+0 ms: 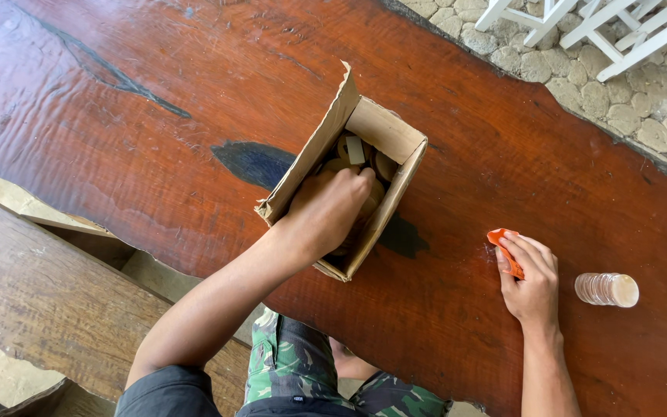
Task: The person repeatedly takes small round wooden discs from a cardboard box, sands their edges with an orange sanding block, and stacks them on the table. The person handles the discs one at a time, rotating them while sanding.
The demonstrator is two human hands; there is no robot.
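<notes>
**Two hands at an open carton on a wooden counter**

The left hand point(326, 210) reaches down into the open brown cardboard box point(395, 135), its fingers curled among the pale round wooden discs point(384, 164) piled inside; whether it grips one cannot be told, since the fingertips are buried. The box stands tilted toward the person, its flaps folded outward, which leaves the mouth free for the reaching arm. The right hand point(533, 279) lies on the polished reddish-brown wooden counter point(194, 93), fingers closed over a small orange plastic tool point(505, 247) and pressing it flat against the surface, apparently to keep it ready. Just to the right of that hand lies a short stack of clear discs wrapped as a roll point(606, 289), on its side. Beyond the counter's far edge are cobblestone paving point(642, 108) and white chair legs point(619, 31); a wooden bench point(32, 286) runs along the near side.
</notes>
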